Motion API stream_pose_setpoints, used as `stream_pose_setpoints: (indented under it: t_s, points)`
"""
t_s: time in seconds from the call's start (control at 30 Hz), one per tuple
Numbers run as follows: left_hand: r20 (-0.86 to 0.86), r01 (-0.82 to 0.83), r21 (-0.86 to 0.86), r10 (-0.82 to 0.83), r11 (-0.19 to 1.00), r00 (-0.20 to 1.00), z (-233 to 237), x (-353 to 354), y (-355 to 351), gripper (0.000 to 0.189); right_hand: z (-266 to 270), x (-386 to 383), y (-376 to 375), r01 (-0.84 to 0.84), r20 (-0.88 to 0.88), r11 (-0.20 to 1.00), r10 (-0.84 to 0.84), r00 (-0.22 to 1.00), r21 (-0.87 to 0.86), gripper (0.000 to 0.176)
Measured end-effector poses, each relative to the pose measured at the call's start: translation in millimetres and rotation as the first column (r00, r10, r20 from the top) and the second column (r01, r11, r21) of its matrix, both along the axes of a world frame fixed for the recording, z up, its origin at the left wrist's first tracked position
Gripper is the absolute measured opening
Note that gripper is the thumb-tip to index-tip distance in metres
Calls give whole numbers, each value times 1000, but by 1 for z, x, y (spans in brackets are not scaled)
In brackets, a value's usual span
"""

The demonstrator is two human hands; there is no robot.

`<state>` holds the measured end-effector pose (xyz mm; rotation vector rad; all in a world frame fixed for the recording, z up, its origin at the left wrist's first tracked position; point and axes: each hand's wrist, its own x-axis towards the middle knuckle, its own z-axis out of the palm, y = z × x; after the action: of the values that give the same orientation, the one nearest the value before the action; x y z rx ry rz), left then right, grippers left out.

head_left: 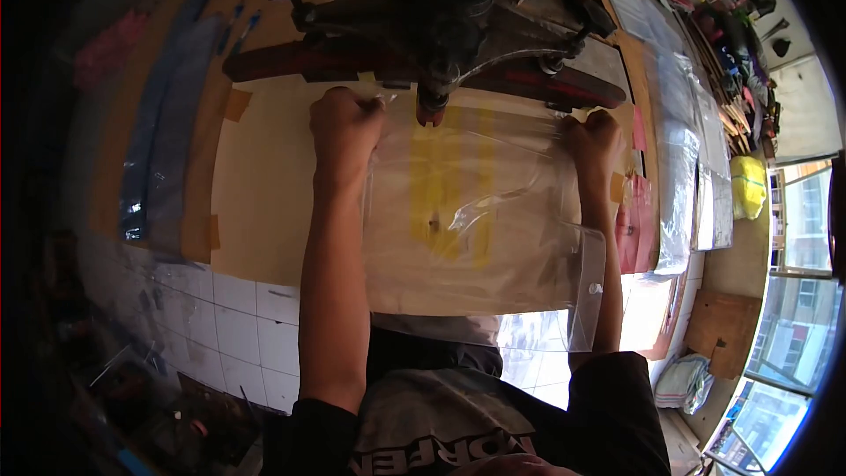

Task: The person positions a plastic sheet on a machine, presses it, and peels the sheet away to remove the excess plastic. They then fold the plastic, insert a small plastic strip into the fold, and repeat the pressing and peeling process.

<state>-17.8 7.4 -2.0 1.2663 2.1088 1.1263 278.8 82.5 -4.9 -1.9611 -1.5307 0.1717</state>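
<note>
A clear plastic sheet (520, 256) lies stretched over the tan board (260, 159), its near edge hanging past the board toward my body. My left hand (345, 123) is closed on the sheet's far left corner. At the far right corner, my right hand (595, 137) is closed on the sheet as well. Yellow strips (432, 185) show through the plastic between my arms. A small white snap (596, 288) sits on the flap at the near right. Just beyond both hands is the dark red bar (300, 62) of a machine.
The machine's black metal arms (370, 13) reach over the far side of the board. Stacked plastic sheets (181, 123) lie at the left, more plastic (679, 176) at the right. Blue pens (238, 26) are at the far left. A yellow bag (748, 187) stands by the right wall.
</note>
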Motion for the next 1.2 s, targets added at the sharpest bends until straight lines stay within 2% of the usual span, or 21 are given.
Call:
stream_pose_setpoints:
  t_s: [0.07, 0.3, 0.47, 0.57, 0.7, 0.77, 0.87, 0.9, 1.0, 1.1, 1.17, 1.2]
  points:
    - [49, -22, -17, 23, 1000, 999, 0, 1, 3, 27, 2, 0, 1, -12, -38, 1000, 13, 999, 16, 23]
    - [95, -15, -3, 15, 1000, 995, 0, 1, 4, 26, -2, 5, 3, -15, -5, 999, 15, 1000, 33, 25]
    - [136, -33, -152, 54, 988, 989, 11, 2, 6, 20, -3, 6, 1, 0, -7, 999, 0, 1000, 48, 27]
    - [148, -34, -110, 50, 993, 988, 7, 2, 5, 19, -6, 8, 2, 27, -100, 998, -22, 995, 51, 29]
    - [117, -25, -84, 35, 996, 992, 2, 1, 5, 18, 6, 4, -5, -5, -60, 999, 8, 998, 50, 27]
    - [133, 4, -49, 2, 999, 991, -4, -1, 6, 19, 12, 7, -3, -57, -145, 984, 32, 989, -167, 25]
    - [150, 23, -120, -5, 993, 989, 6, -1, 5, 20, -7, 16, 9, -91, -128, 985, 72, 989, -149, 27]
    - [145, 16, -117, 1, 993, 989, 8, -1, 4, 20, -4, 14, 6, -59, -23, 991, 56, 998, -116, 26]
    - [190, -2, -83, 18, 997, 982, 11, -3, 2, 20, -3, 9, 3, -62, -13, 996, 61, 998, -60, 24]
    - [124, 7, -53, 0, 999, 992, 0, -7, 2, 18, -4, 8, -1, -84, 67, 995, 81, 994, 45, 22]
    - [139, -7, 48, 1, 999, 990, -4, -7, 2, 18, -2, 7, -1, -86, 68, 995, 83, 994, 44, 22]
    - [139, -9, 48, 2, 999, 990, -6, -8, 3, 18, -2, 7, -2, -85, 70, 995, 81, 994, 43, 22]
